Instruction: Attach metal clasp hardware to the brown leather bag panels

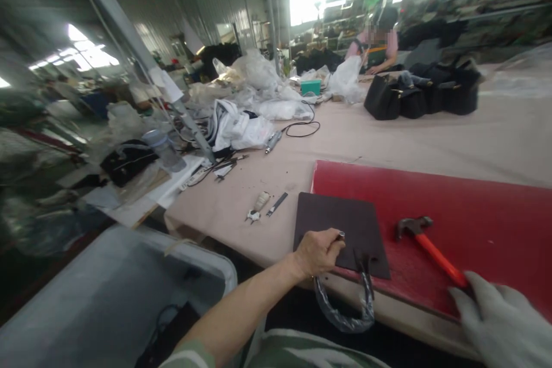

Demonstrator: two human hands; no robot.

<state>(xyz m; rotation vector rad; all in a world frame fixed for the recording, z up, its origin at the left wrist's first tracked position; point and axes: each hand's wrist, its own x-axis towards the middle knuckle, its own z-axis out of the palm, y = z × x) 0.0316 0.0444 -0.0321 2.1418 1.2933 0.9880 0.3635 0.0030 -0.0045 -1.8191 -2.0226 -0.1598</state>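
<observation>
My left hand (pixel 317 252) is bare and closed in a pinch on a small metal piece at the near edge of a dark brown leather panel (pixel 340 224). The panel lies on a red board (pixel 452 213). A wrapped dark bag handle (pixel 345 305) hangs from the panel over the table edge, just under my left hand. My right hand (pixel 502 319), in a white glove, is wrapped round the orange handle of a hammer (pixel 431 250), whose steel head rests on the red board.
The long beige table (pixel 388 138) carries small tools (pixel 263 207), a black cable (pixel 302 126), white plastic bags (pixel 259 92) and black handbags (pixel 422 95). Another person (pixel 379 40) sits at the far end. A grey plastic bin (pixel 107 293) stands at lower left.
</observation>
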